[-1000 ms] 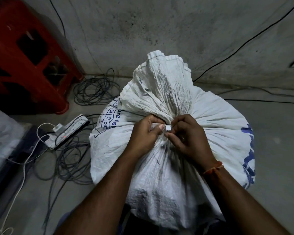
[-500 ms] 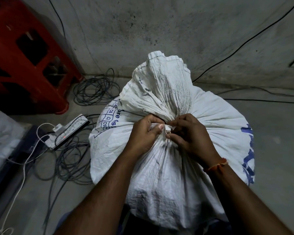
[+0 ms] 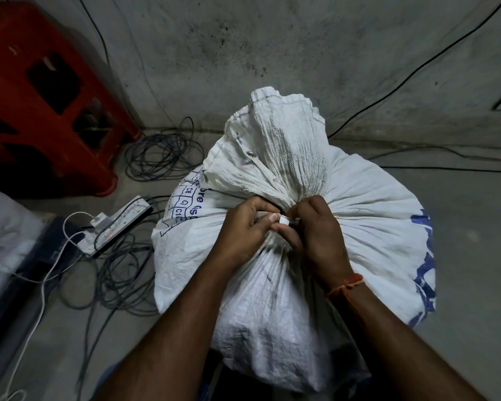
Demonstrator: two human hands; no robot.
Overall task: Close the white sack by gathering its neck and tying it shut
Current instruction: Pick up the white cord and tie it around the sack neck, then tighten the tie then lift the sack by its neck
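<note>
Head view shows a big white sack [image 3: 287, 270] standing on the grey floor [image 3: 475, 256], near the middle of the scene and close to the person. The sack looks full and round. Its neck [image 3: 284, 157] is already bunched up tight, and the loose top fans up on the far side of the hands.

The left hand [image 3: 245, 230] and the right hand [image 3: 318, 230] meet right at the squeezed spot. Both are curled in and pinching. Between the fingertips sits a small white bit [image 3: 284, 219], maybe a strip or a tie end. It is too small to say what it is. I cannot tell if a knot is made yet, because the hands hide that spot.

So the gathering part looks done. The tying part looks like it is going on now, or nearly finished. What is left, I think, is to pull the tie tight and let go.

On the left lie a power strip [image 3: 119, 221], loose cables [image 3: 162, 154] and a red stool [image 3: 49, 94]. They are well apart from the hands.
</note>
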